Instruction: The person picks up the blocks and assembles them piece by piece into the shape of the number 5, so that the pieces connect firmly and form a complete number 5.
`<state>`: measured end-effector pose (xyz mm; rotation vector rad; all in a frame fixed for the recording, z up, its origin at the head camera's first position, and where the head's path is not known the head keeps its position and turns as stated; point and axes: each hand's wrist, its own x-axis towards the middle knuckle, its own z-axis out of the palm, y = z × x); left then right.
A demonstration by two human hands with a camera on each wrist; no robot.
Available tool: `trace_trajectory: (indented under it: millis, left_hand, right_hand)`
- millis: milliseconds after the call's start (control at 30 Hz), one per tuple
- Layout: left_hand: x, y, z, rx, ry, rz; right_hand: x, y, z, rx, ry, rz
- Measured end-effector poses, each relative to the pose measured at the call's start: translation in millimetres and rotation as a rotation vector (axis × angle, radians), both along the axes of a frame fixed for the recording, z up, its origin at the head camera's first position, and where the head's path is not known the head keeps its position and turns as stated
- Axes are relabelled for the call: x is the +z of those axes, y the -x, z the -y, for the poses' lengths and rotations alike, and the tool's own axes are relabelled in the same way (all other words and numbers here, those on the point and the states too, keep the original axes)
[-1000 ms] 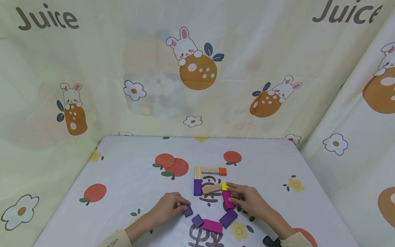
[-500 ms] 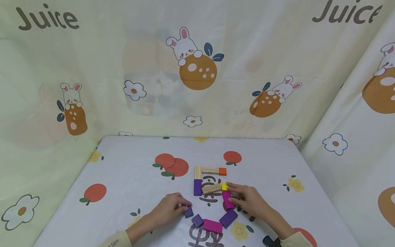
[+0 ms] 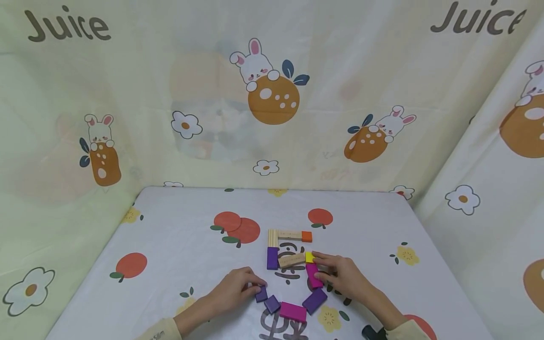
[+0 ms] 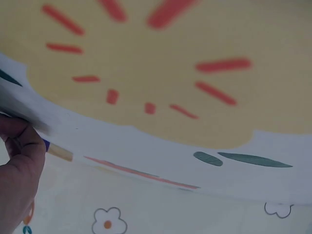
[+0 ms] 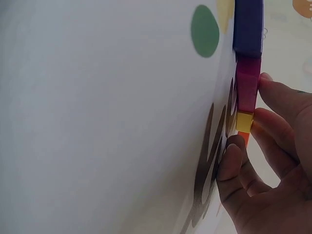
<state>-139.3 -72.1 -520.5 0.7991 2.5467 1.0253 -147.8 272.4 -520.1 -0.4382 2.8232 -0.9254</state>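
Coloured and plain wooden blocks form a curving line on the tablecloth. My left hand (image 3: 235,289) pinches a small purple block (image 3: 261,294) at the line's left end, beside another small purple block (image 3: 272,304). In the left wrist view, the left hand (image 4: 22,165) hides most of the held block. My right hand (image 3: 346,278) rests its fingertips against a yellow block (image 3: 310,257) and a magenta block (image 3: 313,275). The right wrist view shows the thumb at the magenta block (image 5: 247,84) and a finger at the yellow block (image 5: 244,122).
A magenta block (image 3: 293,311) and a larger purple block (image 3: 315,301) continue the curve. Beyond lie a slanted plain block (image 3: 291,260), an upright purple block (image 3: 272,258), pale blocks (image 3: 273,238) and an orange block (image 3: 307,236). A dark object (image 3: 370,332) sits by the right sleeve.
My left hand has moved slightly right and toward me with the small purple block, bringing it up against its purple neighbour. The right hand and other blocks stay put.
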Motion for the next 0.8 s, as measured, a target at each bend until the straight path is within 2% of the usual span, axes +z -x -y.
trace_trajectory:
  millis: [300, 500, 667, 800]
  left_hand:
    - [1.4, -2.0, -1.1, 0.004, -0.005, -0.024]
    - [0.6, 0.5, -2.2, 0.056, -0.022, -0.094]
    - [5.0, 6.4, -4.4, 0.12, -0.032, -0.113]
    - [9.5, 10.0, -5.3, 0.131, -0.022, -0.141]
  right_hand:
    - [2.0, 0.4, 0, -0.001, -0.006, -0.001]
    - [1.3, 3.6, -2, 0.03, -0.048, -0.016]
    - [4.1, 6.0, -2, 0.053, -0.093, -0.031]
    - [8.6, 5.8, 2, 0.051, -0.138, -0.036]
